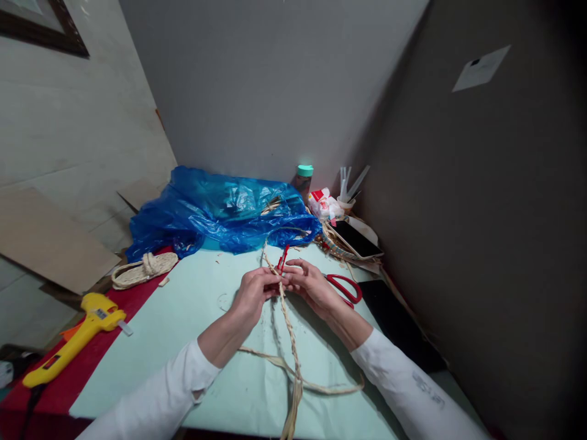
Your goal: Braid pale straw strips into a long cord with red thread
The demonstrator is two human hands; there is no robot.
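Where the pale green sheet (206, 379) ends on its left, a yellow glue gun (73, 342) lies beyond it on red cloth (126, 299). Farther back, by the sheet's far left corner, rests a woven sandal sole (151, 269) with a strap across it. A crumpled blue plastic bag (215, 211) spreads along the far edge of the sheet. Above the sheet's middle, the left hand (250, 296) has thumb and fingertips pinched on a straw-coloured braid (288, 324), which runs down toward the sheet's near edge and ends there in loose strands. A slim red piece (283, 259) stands up by the fingertips; what it is cannot be told. Next, the right hand (314, 288) closes its fingertips on the braid too, though exactly which strand they grip is hidden. Red-handled scissors (348, 290) lie on the sheet's right part, and a flat black panel (398, 324) along its right edge.
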